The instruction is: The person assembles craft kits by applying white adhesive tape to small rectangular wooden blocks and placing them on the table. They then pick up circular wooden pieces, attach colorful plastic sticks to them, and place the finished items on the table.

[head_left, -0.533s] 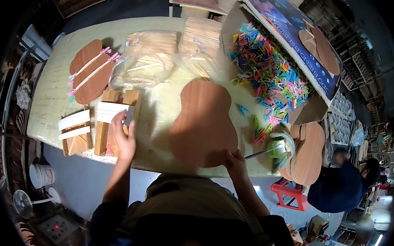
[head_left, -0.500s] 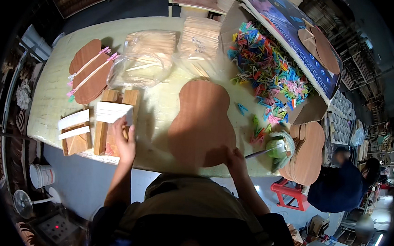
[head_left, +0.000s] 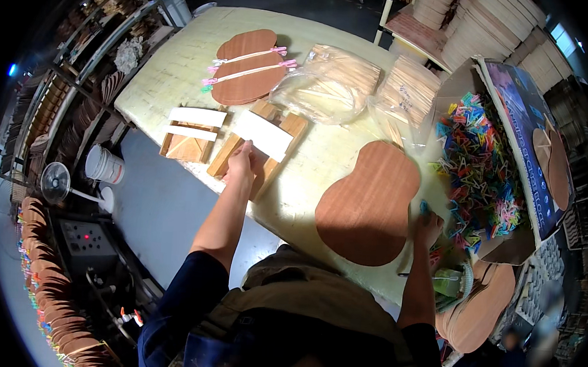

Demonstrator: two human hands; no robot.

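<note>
My left hand (head_left: 240, 163) is at a wooden block jig (head_left: 278, 162), its fingers closed at the near edge of a white strip (head_left: 265, 135) lying across the jig. To its left, a smaller wooden jig (head_left: 187, 149) carries two white strips. A brown guitar-shaped board (head_left: 368, 208) lies flat in front of me. Just right of its waist, my right hand (head_left: 428, 231) has its fingers curled at a small blue clothespin (head_left: 424, 206); the fingertips are partly hidden. Farther back lies another guitar-shaped board (head_left: 247, 49), with two pale wood strips held across it by pink and green clothespins.
Bundles of thin wood sticks (head_left: 344, 75) in plastic bags lie at the back. On the right stands a carton (head_left: 542, 199) full of coloured clothespins (head_left: 486, 175). A green container (head_left: 446, 282) and stacked guitar-shaped boards (head_left: 485, 309) sit at the right corner.
The view has swung to the left. My right hand has left the board's lower edge and moved up to the blue clothespin. My left hand has shifted from the strip's right end to its near edge.
</note>
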